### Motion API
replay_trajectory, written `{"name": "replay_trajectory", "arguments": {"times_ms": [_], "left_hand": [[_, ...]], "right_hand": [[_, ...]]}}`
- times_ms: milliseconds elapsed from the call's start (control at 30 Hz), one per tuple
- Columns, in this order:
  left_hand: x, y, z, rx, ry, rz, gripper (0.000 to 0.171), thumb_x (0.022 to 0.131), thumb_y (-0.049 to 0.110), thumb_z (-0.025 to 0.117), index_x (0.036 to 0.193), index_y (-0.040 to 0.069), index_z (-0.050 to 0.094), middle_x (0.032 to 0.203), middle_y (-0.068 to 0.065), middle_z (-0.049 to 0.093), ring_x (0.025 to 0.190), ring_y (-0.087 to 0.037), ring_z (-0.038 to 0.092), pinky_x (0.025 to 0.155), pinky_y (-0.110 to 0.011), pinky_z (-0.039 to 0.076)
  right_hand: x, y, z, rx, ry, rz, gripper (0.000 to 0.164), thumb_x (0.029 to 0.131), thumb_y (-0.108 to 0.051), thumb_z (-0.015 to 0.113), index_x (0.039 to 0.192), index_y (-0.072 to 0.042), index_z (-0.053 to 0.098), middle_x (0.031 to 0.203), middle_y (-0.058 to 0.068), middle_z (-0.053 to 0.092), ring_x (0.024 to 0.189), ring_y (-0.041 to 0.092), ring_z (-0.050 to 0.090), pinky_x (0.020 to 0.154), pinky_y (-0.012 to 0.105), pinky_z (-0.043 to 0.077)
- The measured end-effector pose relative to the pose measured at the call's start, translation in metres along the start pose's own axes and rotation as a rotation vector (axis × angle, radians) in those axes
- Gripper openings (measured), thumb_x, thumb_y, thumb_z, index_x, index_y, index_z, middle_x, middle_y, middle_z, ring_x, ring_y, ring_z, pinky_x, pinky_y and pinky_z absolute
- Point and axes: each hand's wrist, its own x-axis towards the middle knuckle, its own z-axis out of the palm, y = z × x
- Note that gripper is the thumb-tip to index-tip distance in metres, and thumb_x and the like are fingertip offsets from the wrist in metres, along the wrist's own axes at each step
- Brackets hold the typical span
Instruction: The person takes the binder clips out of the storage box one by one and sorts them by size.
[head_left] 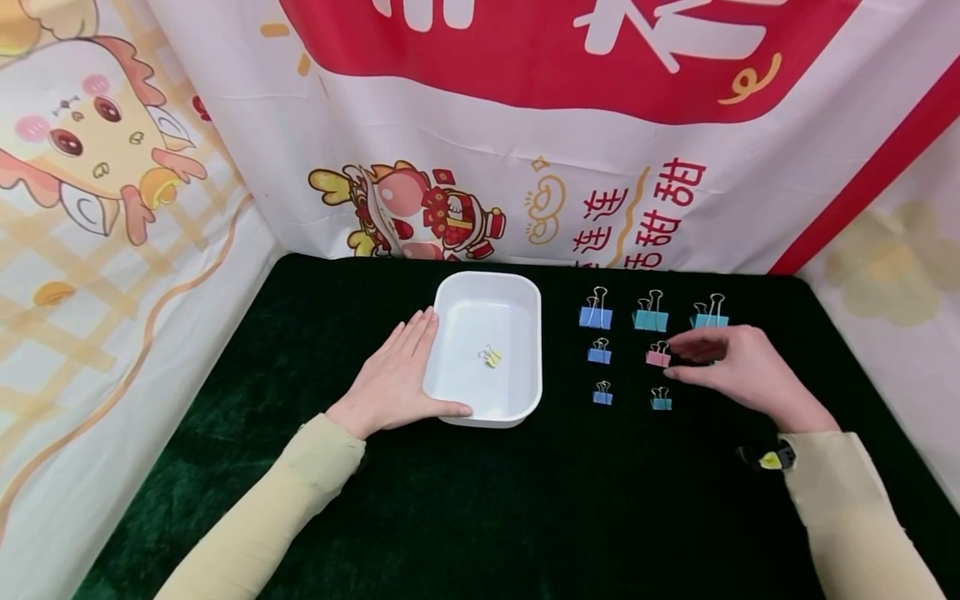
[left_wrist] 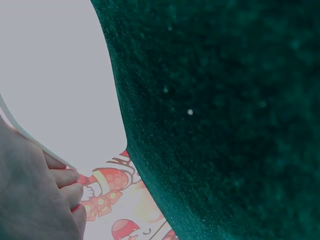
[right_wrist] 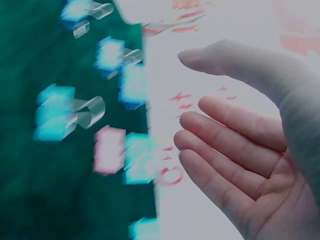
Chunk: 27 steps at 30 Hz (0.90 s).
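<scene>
My left hand [head_left: 392, 375] rests against the left side of a white plastic tray [head_left: 534, 350], fingers extended along the wall and thumb over the near-left rim. In the left wrist view its fingers [left_wrist: 67, 195] lie at the tray's outer edge. A small yellow binder clip [head_left: 491, 357] lies inside the tray. On the right, my right hand [head_left: 738, 365] hovers beside a pink binder clip [head_left: 657, 358], thumb and fingers spread apart and holding nothing. The right wrist view shows the palm, with the pink clip blurred to its left.
Around the pink clip stand a large blue clip [head_left: 596, 317], large teal clips [head_left: 651, 321], a medium blue clip [head_left: 599, 356], a small blue clip [head_left: 602, 398] and a small teal clip [head_left: 661, 404]. Dark green cloth [head_left: 525, 508] covers the table; printed curtains [head_left: 540, 150] hang behind.
</scene>
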Motion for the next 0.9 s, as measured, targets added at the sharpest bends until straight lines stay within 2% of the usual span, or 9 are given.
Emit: {"name": "replay_trajectory", "arguments": {"times_ms": [100,167,333,567,800,900], "left_hand": [[0.000,0.000,0.000,-0.001,0.003,-0.001,0.138,0.069,0.093,0.058,0.164,0.010,0.001,0.170,-0.006,0.000,0.155,-0.020,0.001,0.123,-0.039,0.002],[0.000,0.000,0.001,0.000,0.004,-0.008,0.139,0.068,0.094,0.057,0.164,0.010,0.002,0.170,-0.005,0.000,0.154,-0.018,0.000,0.123,-0.038,0.001],[-0.001,0.000,0.001,0.002,0.005,-0.009,0.139,0.068,0.094,0.056,0.164,0.010,0.002,0.170,-0.005,0.000,0.155,-0.019,0.000,0.123,-0.038,0.002],[0.000,-0.001,0.000,-0.009,0.003,-0.001,0.138,0.069,0.092,0.059,0.164,0.011,0.001,0.170,-0.004,0.000,0.155,-0.019,0.000,0.123,-0.039,0.002],[0.000,-0.001,-0.001,-0.025,0.006,0.013,0.136,0.071,0.090,0.061,0.164,0.010,0.003,0.170,-0.005,0.001,0.155,-0.020,0.001,0.123,-0.041,0.003],[0.000,-0.002,-0.001,-0.022,0.009,0.012,0.136,0.071,0.090,0.061,0.164,0.010,0.004,0.170,-0.004,0.001,0.155,-0.020,0.001,0.123,-0.041,0.003]], "right_hand": [[0.006,-0.023,-0.003,0.027,0.035,0.011,0.053,0.080,-0.050,0.086,0.119,-0.016,0.075,0.115,0.003,0.073,0.102,0.020,0.068,0.082,0.021,0.054],[0.010,-0.037,-0.002,0.051,0.036,-0.003,0.055,0.079,-0.051,0.085,0.121,-0.017,0.075,0.118,0.002,0.072,0.105,0.020,0.067,0.086,0.028,0.056],[0.026,-0.067,0.012,0.108,0.011,-0.102,0.052,0.078,-0.046,0.088,0.120,-0.019,0.076,0.118,0.001,0.072,0.112,0.024,0.066,0.094,0.047,0.054],[0.054,-0.100,0.042,0.122,-0.072,-0.264,0.051,0.076,-0.041,0.092,0.118,-0.017,0.077,0.117,-0.001,0.073,0.113,0.023,0.066,0.096,0.046,0.054],[0.085,-0.125,0.073,0.145,-0.199,-0.315,0.048,0.076,-0.027,0.093,0.118,-0.012,0.077,0.117,0.000,0.073,0.111,0.018,0.068,0.094,0.043,0.055],[0.099,-0.133,0.086,0.107,-0.240,-0.334,0.046,0.077,-0.024,0.093,0.118,-0.012,0.077,0.115,0.000,0.073,0.106,0.016,0.069,0.091,0.042,0.057]]}}
